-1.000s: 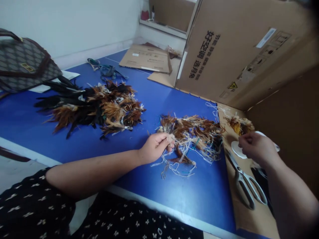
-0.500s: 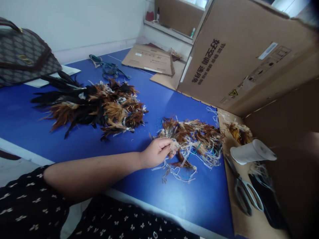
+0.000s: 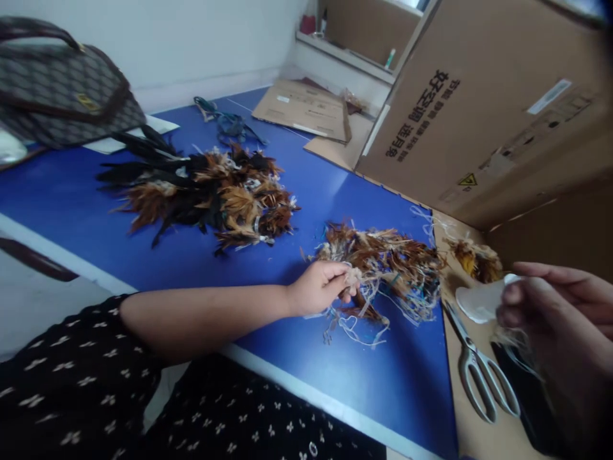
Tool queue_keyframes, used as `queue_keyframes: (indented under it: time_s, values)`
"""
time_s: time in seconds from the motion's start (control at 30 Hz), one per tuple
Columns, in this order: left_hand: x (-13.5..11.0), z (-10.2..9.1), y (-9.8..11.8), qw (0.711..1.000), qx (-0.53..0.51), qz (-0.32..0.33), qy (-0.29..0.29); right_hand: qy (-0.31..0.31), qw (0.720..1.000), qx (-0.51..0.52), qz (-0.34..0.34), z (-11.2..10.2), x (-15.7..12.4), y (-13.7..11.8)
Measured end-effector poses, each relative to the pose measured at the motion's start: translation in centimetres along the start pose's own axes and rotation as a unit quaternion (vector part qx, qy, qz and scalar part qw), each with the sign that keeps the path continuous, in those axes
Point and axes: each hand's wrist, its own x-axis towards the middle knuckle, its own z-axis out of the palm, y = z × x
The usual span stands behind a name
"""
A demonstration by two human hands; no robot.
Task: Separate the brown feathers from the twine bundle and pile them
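My left hand (image 3: 318, 289) is closed, thumb against fingers, round the pale, stringy end of a feather bundle (image 3: 353, 277). It rests at the near-left edge of a loose pile of brown feathers (image 3: 378, 246) tangled with white string (image 3: 357, 329). At the right, my right hand (image 3: 565, 313) has its fingers curled in front of a white thread spool (image 3: 479, 303), hiding part of it. Whatever those fingers pinch is too dark and blurred to make out. Grey-handled scissors (image 3: 479, 374) lie on cardboard just left of that hand.
A larger heap of brown and black feathers (image 3: 239, 198) lies on the blue table (image 3: 306, 383). Behind are a patterned handbag (image 3: 62, 89), dark green ties (image 3: 232, 126) and flat cardboard (image 3: 306, 112). A big cardboard box (image 3: 460, 121) walls the right side, with a yellowish feather bundle (image 3: 479, 260) beside it.
My right hand has come in from the right edge, over the spool. The left hand keeps its hold on the bundle, and the whole view has shifted slightly.
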Motion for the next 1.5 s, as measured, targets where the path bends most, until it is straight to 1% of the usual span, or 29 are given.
queue_keyframes:
  time_s: [0.1, 0.17, 0.2, 0.3, 0.37, 0.4, 0.43, 0.5, 0.57, 0.63, 0.7, 0.77, 0.87, 0.93, 1.03, 1.1, 1.17, 1.23, 1.27, 1.37, 1.43, 1.5]
  values:
    - [0.5, 0.0, 0.0, 1.000, -0.014, 0.006, 0.013, -0.047, 0.997, 0.068, -0.003, 4.8, 0.2, -1.4]
    - [0.8, -0.2, 0.3, 0.999, -0.020, 0.025, 0.034, -0.059, 0.994, 0.087, 0.008, 7.5, 0.3, -1.3]
    - [0.9, -0.3, 0.6, 0.998, -0.018, 0.042, 0.046, -0.070, 0.994, 0.085, 0.019, 8.6, 0.3, -0.9]
    - [1.0, -0.6, 1.6, 0.988, 0.005, 0.110, 0.112, -0.115, 0.990, 0.074, 0.034, 11.9, -0.1, 0.9]
    - [0.9, -0.8, 2.3, 0.977, 0.036, 0.158, 0.137, -0.139, 0.986, 0.080, 0.046, 13.9, -0.9, 2.5]
    - [0.8, -0.8, 2.6, 0.974, 0.048, 0.173, 0.137, -0.146, 0.984, 0.086, 0.055, 14.8, -1.4, 3.2]
    - [0.7, -0.8, 2.8, 0.975, 0.060, 0.176, 0.121, -0.152, 0.981, 0.096, 0.066, 15.5, -1.9, 3.9]
    - [0.5, -0.9, 2.9, 0.982, 0.089, 0.150, 0.074, -0.155, 0.977, 0.118, 0.089, 16.8, -2.9, 4.9]
    - [0.5, -1.0, 2.5, 0.988, 0.106, 0.107, 0.039, -0.147, 0.972, 0.147, 0.110, 17.6, -3.8, 5.6]
    - [0.6, -1.1, 1.9, 0.993, 0.092, 0.068, 0.007, -0.143, 0.965, 0.178, 0.127, 18.2, -4.5, 6.0]
    - [0.8, -1.2, 1.2, 0.998, 0.050, 0.035, -0.024, -0.147, 0.958, 0.203, 0.137, 18.4, -4.9, 6.2]
    - [1.0, -1.2, 0.8, 0.999, 0.001, -0.001, -0.043, -0.154, 0.954, 0.214, 0.144, 18.4, -5.1, 6.2]
    - [1.2, -1.2, 1.2, 0.997, -0.044, -0.050, -0.043, -0.152, 0.956, 0.191, 0.162, 17.7, -5.4, 6.4]
    - [1.3, -1.3, 1.7, 0.995, -0.053, -0.069, -0.042, -0.134, 0.964, 0.158, 0.166, 16.8, -5.5, 6.7]
    - [1.3, -1.4, 2.4, 0.993, -0.066, -0.090, -0.035, -0.103, 0.980, 0.092, 0.143, 15.1, -5.5, 7.5]
    - [1.3, -1.3, 2.6, 0.992, -0.078, -0.098, -0.021, -0.098, 0.985, 0.065, 0.130, 14.2, -5.4, 7.8]
    - [1.2, -1.0, 2.5, 0.991, -0.084, -0.099, 0.006, -0.101, 0.984, 0.071, 0.130, 13.7, -5.3, 7.7]
    - [1.0, -0.5, 2.3, 0.989, -0.095, -0.107, 0.024, -0.106, 0.980, 0.098, 0.138, 13.9, -5.3, 7.3]
    - [0.9, -0.1, 2.2, 0.987, -0.104, -0.117, 0.022, -0.112, 0.976, 0.118, 0.143, 14.2, -5.4, 7.0]
    - [0.6, 0.8, 1.9, 0.978, -0.137, -0.157, -0.012, -0.144, 0.964, 0.163, 0.153, 15.4, -5.9, 6.4]
    - [0.5, 1.2, 1.7, 0.972, -0.146, -0.179, -0.035, -0.164, 0.961, 0.166, 0.150, 16.1, -6.2, 6.5]
    - [0.6, 1.3, 1.5, 0.970, -0.150, -0.185, -0.042, -0.167, 0.963, 0.155, 0.145, 16.3, -6.5, 6.9]
